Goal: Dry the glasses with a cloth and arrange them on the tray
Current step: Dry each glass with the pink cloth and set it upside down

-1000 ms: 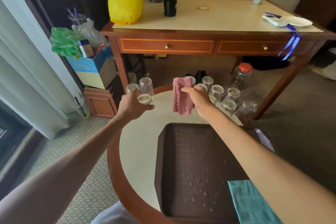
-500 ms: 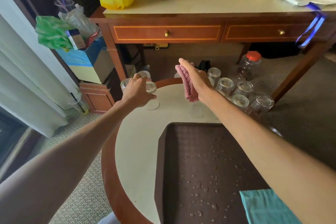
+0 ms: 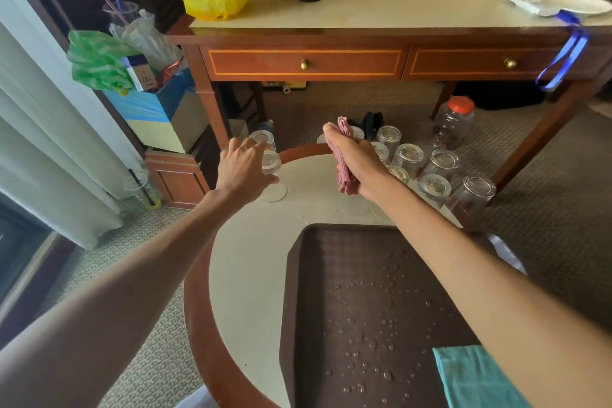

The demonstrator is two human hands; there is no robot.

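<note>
Head cam says barely started: left hand (image 3: pixel 243 169) grips an upside-down glass (image 3: pixel 271 164) at the far edge of the surface (image 3: pixel 251 258), right hand (image 3: pixel 357 162) clutches the pink cloth (image 3: pixel 346 175), other glasses (image 3: pixel 433 187) wait nearby, and the tray (image 3: pixel 331 275) (dotted with droplets (image 3: pixel 374 344)) holds none yet.

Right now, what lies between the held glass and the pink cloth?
Between glass and pink cloth, only bare tabletop with a faint ring mark; head view.

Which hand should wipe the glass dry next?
The right hand: it holds the pink cloth, while the left hand grips the glass close beside it.
</note>
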